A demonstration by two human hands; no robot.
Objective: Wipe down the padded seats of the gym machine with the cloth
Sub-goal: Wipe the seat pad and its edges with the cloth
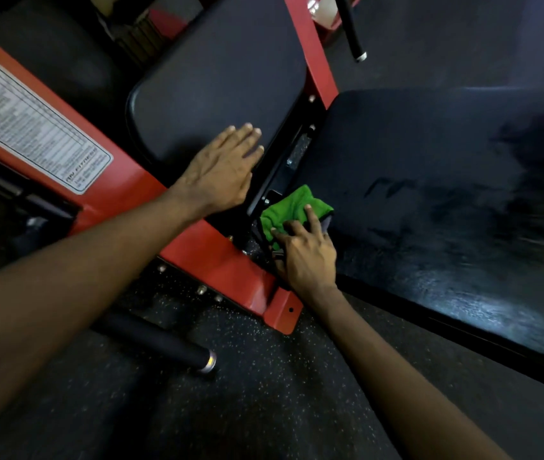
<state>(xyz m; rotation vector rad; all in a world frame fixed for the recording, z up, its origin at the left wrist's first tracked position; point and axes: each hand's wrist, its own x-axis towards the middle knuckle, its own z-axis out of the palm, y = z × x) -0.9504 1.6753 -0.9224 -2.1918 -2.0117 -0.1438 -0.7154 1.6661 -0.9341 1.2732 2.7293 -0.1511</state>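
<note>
A bunched green cloth (pixel 292 207) lies at the near left corner of the large black seat pad (pixel 446 200), whose surface shows wet streaks. My right hand (pixel 307 254) presses on the cloth with curled fingers gripping it at the pad's edge. My left hand (pixel 220 167) rests flat with straight fingers on the lower corner of the smaller black back pad (pixel 217 81). A dark gap with bolts and a bracket separates the two pads.
The machine's red frame (pixel 197 240) runs diagonally under both hands, with a white instruction label (pixel 28 127) at left. A black handle bar (pixel 171 346) sticks out low over the speckled rubber floor (pixel 264 393). Another black bar (pixel 351 28) stands at the top.
</note>
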